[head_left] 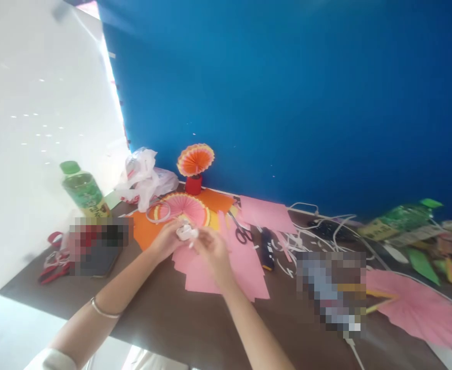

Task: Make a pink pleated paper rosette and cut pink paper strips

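Observation:
A small white rounded object [186,232] is held up over the middle of the table; blur hides its exact kind. My left hand [167,240] closes its fingers on it from the left. My right hand [213,251] touches its right side with fingers pinched together. Beneath both hands lie several sheets of pink paper [226,280]. Just behind them rests a pleated pink and yellow paper fan [183,207]. Black-handled scissors [243,235] lie to the right of my right hand.
An orange paper fan [195,160] stands in a red holder [193,185] by the blue wall. Green bottles stand left [85,190] and lie right [399,218]. White cables [341,226], a plastic bag [143,172] and a pink fan [422,308] surround the work.

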Tool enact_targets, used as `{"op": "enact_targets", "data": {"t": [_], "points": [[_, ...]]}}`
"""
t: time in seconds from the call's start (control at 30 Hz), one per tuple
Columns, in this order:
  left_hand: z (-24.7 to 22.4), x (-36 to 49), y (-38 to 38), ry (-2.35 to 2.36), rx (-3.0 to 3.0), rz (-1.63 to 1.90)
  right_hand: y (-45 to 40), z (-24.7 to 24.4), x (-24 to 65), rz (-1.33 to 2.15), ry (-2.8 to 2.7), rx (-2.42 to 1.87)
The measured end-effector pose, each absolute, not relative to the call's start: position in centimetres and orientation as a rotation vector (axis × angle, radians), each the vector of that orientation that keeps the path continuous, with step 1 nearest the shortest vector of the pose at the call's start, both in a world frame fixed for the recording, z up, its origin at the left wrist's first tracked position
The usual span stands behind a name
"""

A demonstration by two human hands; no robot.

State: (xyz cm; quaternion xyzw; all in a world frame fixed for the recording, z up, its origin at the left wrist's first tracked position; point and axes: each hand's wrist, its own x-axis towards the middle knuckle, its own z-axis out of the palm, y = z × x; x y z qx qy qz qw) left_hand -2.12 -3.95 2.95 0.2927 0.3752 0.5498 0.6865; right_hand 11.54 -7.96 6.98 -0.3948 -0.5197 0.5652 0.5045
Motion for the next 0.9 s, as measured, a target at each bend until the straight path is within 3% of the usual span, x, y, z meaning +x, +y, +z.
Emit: {"op": "enact_targets", "data": {"t": [0.13,0.43,0.9], "points": [[2.5,-1.4,-4.1,0.776,0.527,1.177,-6.1,4.1,13.1,1.075,-1.258,-1.048],[2.6,-0.6,-4.9,0.730,0.635,1.155,-6.3,2.0,12.3,0.592,-1.859,-0.911],[3.2,-0.8,-4.9,0.732,0.522,1.111,-6.5,2.0,13.0,0.216,-1.970,-0.939]]}}
